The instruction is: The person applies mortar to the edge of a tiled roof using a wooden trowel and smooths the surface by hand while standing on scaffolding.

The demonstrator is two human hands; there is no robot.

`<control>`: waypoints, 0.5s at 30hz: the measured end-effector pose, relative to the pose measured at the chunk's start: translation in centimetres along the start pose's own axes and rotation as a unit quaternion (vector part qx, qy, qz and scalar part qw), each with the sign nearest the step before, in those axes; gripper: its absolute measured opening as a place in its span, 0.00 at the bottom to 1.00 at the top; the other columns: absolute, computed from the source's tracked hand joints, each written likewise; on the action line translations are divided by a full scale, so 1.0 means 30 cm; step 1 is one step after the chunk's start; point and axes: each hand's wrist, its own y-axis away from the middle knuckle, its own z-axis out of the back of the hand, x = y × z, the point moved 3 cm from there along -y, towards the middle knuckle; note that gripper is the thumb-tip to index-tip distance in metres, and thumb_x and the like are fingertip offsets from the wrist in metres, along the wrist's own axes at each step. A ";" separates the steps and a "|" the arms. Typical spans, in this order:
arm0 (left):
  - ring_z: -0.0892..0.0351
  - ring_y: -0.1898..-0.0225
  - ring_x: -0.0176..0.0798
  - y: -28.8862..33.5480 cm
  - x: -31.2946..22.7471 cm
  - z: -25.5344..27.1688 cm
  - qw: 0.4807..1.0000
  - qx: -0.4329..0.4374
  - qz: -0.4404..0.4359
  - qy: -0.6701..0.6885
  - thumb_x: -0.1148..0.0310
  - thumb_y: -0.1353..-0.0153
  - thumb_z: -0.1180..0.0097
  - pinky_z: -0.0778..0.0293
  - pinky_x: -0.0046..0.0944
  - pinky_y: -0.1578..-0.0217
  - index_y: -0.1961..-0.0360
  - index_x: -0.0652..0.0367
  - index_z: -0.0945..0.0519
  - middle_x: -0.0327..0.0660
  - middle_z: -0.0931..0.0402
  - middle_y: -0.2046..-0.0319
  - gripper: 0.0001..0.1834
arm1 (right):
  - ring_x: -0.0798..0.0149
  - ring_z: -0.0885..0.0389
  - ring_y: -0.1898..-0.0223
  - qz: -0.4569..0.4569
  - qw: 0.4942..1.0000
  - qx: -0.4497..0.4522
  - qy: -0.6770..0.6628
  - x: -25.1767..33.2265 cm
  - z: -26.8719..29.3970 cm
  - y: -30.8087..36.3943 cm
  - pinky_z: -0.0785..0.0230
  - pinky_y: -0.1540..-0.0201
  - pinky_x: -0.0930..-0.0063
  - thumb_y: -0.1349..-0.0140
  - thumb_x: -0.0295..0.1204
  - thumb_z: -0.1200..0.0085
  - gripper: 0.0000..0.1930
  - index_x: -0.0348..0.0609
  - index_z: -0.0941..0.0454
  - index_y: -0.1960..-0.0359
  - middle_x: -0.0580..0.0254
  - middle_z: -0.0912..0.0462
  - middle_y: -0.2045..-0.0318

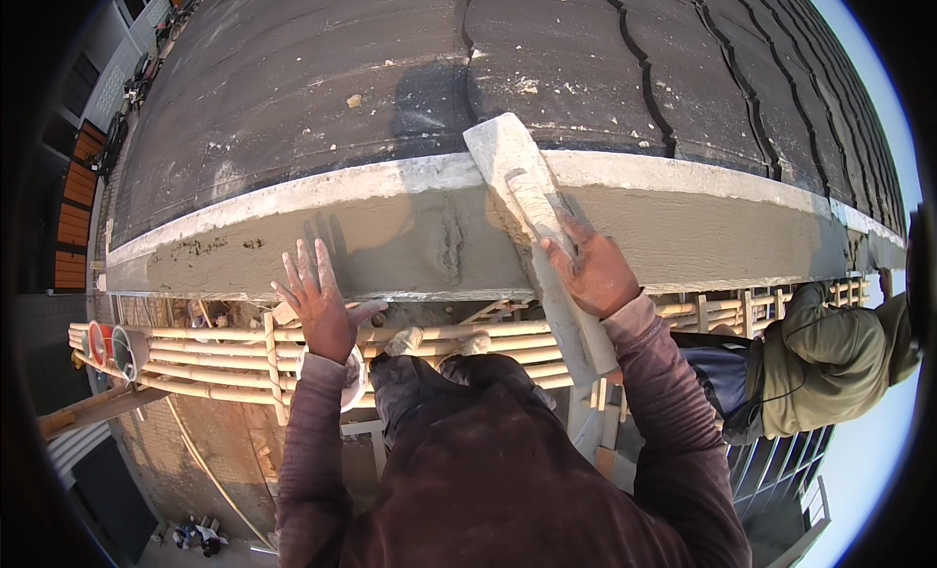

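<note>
My right hand [590, 268] is closed round the handle of a long, plaster-smeared float [503, 148]. The float slants across the wall's top edge, its far end over the roof side and its near end toward my right forearm. Beneath it runs a band of grey wet plaster [664, 231] below a pale ledge [381, 181]. A rough raised lump of plaster [449, 238] shows left of the float. My left hand [322, 300], dusted with plaster, has its fingers spread in front of the band's lower edge and holds nothing; whether it touches the wall I cannot tell.
Dark roof sheets [293, 80] lie beyond the ledge. Under me is a bamboo scaffold [215, 358] with gaps showing ground far below. Buckets [127, 348] stand at its left end. A co-worker in an olive top [820, 363] is close on my right.
</note>
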 end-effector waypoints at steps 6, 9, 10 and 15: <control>0.65 0.21 0.64 0.006 0.015 -0.003 1.000 -0.003 0.006 -0.013 0.33 0.69 0.26 0.71 0.75 0.27 0.20 0.53 0.53 0.52 0.59 0.21 0.77 | 0.32 0.17 0.53 0.050 0.996 -0.068 -0.017 -0.047 0.077 0.052 0.23 0.50 0.51 0.31 0.39 0.44 0.27 0.31 0.28 0.38 0.29 0.17 0.57; 0.65 0.21 0.63 -0.005 -0.006 -0.006 1.000 0.001 0.005 -0.004 0.33 0.69 0.26 0.71 0.75 0.28 0.20 0.53 0.53 0.52 0.58 0.21 0.77 | 0.31 0.17 0.54 0.059 0.997 -0.029 -0.029 0.029 -0.044 0.006 0.24 0.50 0.48 0.32 0.40 0.44 0.29 0.32 0.31 0.35 0.30 0.16 0.58; 0.65 0.20 0.63 -0.007 -0.005 -0.007 1.000 -0.001 0.003 -0.005 0.34 0.69 0.25 0.71 0.76 0.28 0.20 0.53 0.53 0.52 0.58 0.21 0.77 | 0.31 0.17 0.55 0.048 0.999 -0.010 -0.007 0.072 -0.084 -0.016 0.24 0.50 0.46 0.32 0.40 0.45 0.29 0.32 0.31 0.35 0.31 0.16 0.59; 0.66 0.20 0.63 -0.011 -0.014 0.000 1.000 -0.002 -0.010 -0.007 0.40 0.69 0.21 0.72 0.77 0.28 0.20 0.55 0.54 0.53 0.59 0.21 0.78 | 0.32 0.18 0.51 0.062 0.998 0.025 -0.004 0.174 -0.136 -0.097 0.25 0.45 0.50 0.31 0.42 0.44 0.29 0.32 0.28 0.37 0.30 0.17 0.55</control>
